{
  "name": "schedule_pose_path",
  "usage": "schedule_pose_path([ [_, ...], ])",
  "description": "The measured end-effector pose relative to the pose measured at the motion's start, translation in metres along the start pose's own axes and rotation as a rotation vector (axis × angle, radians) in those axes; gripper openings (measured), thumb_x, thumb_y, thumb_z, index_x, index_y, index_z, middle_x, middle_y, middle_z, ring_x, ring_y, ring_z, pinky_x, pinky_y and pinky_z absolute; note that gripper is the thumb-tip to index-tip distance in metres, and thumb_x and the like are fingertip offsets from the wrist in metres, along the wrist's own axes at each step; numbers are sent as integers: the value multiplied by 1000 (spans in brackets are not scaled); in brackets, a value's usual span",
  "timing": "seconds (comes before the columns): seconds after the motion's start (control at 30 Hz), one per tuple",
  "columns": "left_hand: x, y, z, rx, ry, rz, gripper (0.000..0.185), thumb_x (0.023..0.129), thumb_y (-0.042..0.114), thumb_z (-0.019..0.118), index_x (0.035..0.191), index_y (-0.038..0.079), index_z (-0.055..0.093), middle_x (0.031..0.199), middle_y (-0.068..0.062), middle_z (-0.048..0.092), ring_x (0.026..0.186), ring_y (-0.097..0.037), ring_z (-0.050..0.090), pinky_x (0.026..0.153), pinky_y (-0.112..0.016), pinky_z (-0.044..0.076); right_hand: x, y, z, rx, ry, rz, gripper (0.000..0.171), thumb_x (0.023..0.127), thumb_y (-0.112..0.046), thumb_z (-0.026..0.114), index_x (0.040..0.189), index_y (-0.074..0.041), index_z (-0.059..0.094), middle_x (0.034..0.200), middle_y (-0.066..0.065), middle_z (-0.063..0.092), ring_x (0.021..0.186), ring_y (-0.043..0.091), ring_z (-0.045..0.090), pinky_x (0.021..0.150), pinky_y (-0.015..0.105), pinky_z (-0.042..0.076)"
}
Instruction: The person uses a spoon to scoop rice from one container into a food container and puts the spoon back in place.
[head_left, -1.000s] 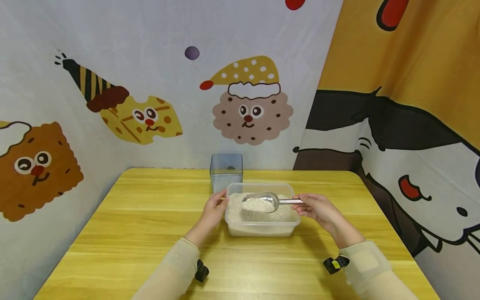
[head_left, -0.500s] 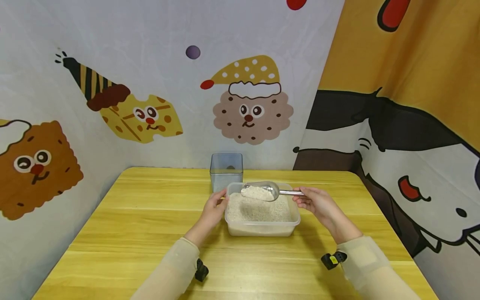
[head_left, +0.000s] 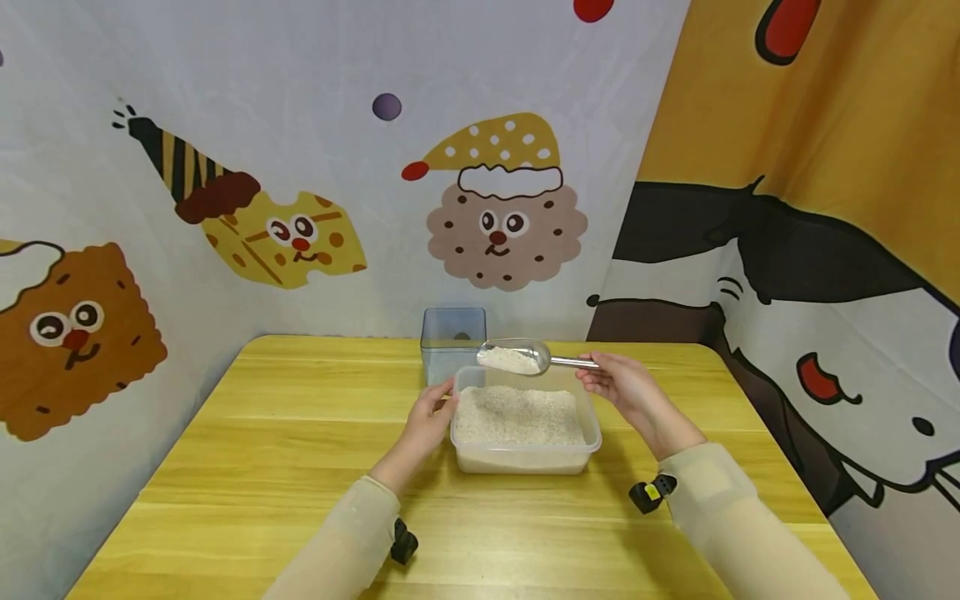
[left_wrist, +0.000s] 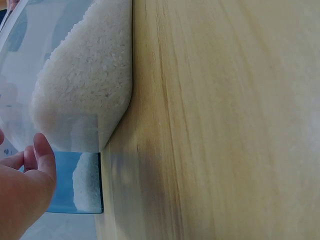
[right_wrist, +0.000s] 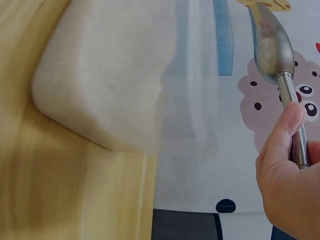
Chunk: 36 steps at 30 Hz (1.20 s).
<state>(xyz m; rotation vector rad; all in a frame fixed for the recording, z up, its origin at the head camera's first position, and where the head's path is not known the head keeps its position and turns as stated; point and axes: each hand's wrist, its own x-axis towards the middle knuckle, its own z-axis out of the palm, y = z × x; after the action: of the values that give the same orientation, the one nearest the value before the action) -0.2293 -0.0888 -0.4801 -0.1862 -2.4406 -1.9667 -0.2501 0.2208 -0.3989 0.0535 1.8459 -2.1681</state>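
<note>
Two hands are in use at the wooden table point(head_left: 300, 433). My right hand point(head_left: 622, 385) grasps the handle of the metal scoop point(head_left: 517, 357), with thumb and fingers curled round the shaft; the right wrist view shows the thumb point(right_wrist: 280, 145) lying along the handle. I hold the scoop roughly level, its bowl pointing to my left and loaded with white rice. The bowl hangs above the far rim of the clear tub point(head_left: 525, 454), clear of the rice inside it, and just in front of the tall clear container point(head_left: 452, 333).

My left hand point(head_left: 427, 421) rests against the left wall of the clear tub, near its far corner, with the fingers lightly bent onto the rim. I cannot tell from the pictures whether it truly clasps the rim or only steadies it. The left wrist view shows the fingertips point(left_wrist: 42, 152) beside the tub's corner.

The clear tub stands at the table's middle and is filled with rice to about half its depth. The tall clear container stands directly behind it, close to the wall; the left wrist view shows some rice already inside it point(left_wrist: 87, 182).
</note>
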Motion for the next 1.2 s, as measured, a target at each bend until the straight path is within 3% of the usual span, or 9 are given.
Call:
schedule_pose_path([
  [0.1, 6, -14, 2, 11, 9, -1, 45, 99, 14, 49, 140, -1, 41, 122, -19, 49, 111, -31, 53, 84, -27, 48, 5, -6, 3, 6, -3, -9, 26, 103, -18, 38, 107, -2, 58, 77, -1, 70, 70, 6, 63, 69, 17, 53],
  [0.47, 6, -14, 2, 9, 11, -4, 44, 99, 14, 50, 140, 0, 42, 121, -17, 50, 109, -29, 53, 82, -22, 47, 24, -25, 16, -44, 58, -19, 28, 103, -18, 39, 115, 3, 53, 77, -1, 68, 70, 7, 63, 69, 17, 53],
  [0.8, -6, 16, -2, -3, -20, 8, 43, 98, 6, 48, 137, -11, 39, 121, -27, 48, 109, -36, 52, 81, -21, 45, 39, -36, 31, -136, 119, -12, 38, 103, -18, 38, 128, 10, 47, 74, -2, 66, 67, 5, 63, 68, 17, 53],
  [0.9, -7, 18, -2, 5, -22, 4, 44, 98, 6, 48, 137, -11, 39, 121, -27, 48, 110, -36, 53, 82, -23, 46, 42, -38, 34, -164, 134, -17, 40, 103, -19, 38, 128, 10, 48, 72, -2, 66, 66, 5, 63, 67, 18, 53],
  [1.03, -3, 7, -1, -12, -12, 9, 44, 98, 7, 49, 138, -10, 40, 122, -26, 48, 110, -36, 52, 84, -28, 47, 46, -40, 36, -215, 160, -33, 39, 103, -19, 38, 128, 9, 50, 72, -3, 66, 67, 6, 63, 70, 20, 54],
  [1.2, 5, -12, 2, 2, 7, 18, 44, 98, 11, 50, 139, -4, 41, 122, -21, 49, 109, -31, 53, 82, -24, 47, 48, -43, 42, -305, 205, -89, 37, 102, -20, 41, 122, 7, 56, 74, -1, 67, 67, 7, 65, 71, 25, 56],
])
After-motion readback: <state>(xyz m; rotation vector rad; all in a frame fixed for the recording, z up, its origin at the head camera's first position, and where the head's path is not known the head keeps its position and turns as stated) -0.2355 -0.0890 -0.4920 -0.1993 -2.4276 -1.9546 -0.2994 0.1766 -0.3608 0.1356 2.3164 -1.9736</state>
